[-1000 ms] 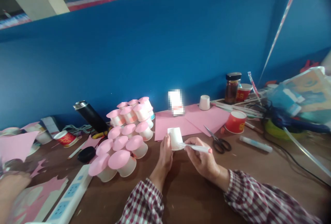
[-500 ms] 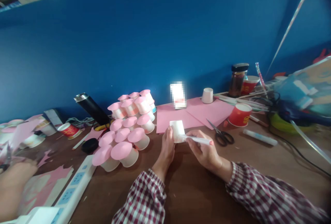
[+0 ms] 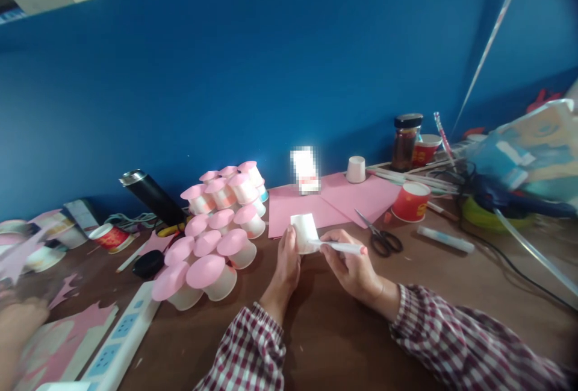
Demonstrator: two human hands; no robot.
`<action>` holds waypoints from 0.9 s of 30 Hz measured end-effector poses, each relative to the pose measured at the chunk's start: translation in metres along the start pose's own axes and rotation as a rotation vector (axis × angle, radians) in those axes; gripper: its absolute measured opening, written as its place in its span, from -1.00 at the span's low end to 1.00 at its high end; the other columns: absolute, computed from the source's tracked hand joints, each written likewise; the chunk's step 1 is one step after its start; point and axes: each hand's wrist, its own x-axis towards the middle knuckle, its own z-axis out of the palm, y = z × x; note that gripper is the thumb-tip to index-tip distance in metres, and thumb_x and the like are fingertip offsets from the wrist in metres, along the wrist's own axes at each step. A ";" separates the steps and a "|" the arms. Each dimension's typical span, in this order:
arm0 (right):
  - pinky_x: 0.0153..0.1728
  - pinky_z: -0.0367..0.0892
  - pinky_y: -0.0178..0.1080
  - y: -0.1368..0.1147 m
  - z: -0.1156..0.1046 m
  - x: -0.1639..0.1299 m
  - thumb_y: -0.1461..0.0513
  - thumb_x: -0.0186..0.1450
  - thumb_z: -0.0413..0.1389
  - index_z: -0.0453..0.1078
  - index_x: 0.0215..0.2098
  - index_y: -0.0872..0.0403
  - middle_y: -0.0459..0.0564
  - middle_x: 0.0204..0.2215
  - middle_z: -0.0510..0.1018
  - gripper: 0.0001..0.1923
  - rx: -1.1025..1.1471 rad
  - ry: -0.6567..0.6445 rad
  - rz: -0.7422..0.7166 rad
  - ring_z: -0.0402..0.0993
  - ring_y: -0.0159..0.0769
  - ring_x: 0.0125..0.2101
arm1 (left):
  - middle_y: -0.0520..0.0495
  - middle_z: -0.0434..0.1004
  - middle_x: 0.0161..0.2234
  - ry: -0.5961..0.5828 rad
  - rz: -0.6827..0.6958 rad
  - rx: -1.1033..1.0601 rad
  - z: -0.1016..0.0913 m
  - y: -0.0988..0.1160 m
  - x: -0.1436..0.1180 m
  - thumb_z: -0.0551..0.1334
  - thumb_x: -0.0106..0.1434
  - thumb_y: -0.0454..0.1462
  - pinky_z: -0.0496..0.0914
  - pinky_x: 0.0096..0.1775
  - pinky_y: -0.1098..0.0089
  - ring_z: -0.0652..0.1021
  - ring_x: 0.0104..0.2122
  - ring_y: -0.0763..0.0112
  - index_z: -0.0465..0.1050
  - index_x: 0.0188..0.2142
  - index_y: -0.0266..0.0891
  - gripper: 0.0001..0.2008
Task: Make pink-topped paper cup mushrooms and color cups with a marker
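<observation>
In left fingers (image 3: 290, 240), white cup (image 3: 304, 231)

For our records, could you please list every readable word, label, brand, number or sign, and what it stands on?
None can be read.
Red cup near the scissors: yellow marks, too blurred.
Red cup beside the jar: yellow marks, blurred.
Leftmost red cup: likewise.
White pixelated patch: obscured.
Pen in right hand: no lettering discernible.
</observation>
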 end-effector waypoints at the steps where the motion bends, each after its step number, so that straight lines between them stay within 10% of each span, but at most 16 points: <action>1: -0.45 0.34 -0.32 0.000 0.000 0.000 0.26 0.30 0.00 0.31 -0.25 0.07 -0.05 -0.46 0.45 -0.92 0.002 0.001 0.000 0.42 -0.34 -0.48 | -0.09 0.49 -0.33 -0.002 0.002 0.001 0.000 0.000 0.000 0.13 0.17 0.02 0.35 -0.28 0.40 0.47 -0.34 0.37 0.41 -0.24 -0.30 -0.58; 27: -0.43 0.35 -0.31 -0.001 -0.001 0.002 0.25 0.30 -0.01 0.32 -0.26 0.07 -0.04 -0.45 0.47 -0.90 -0.019 -0.007 0.007 0.43 -0.33 -0.48 | -0.07 0.44 -0.43 0.029 0.126 0.218 0.006 0.013 -0.009 0.11 0.22 -0.09 0.29 -0.34 0.43 0.39 -0.43 0.39 0.43 -0.39 -0.29 -0.70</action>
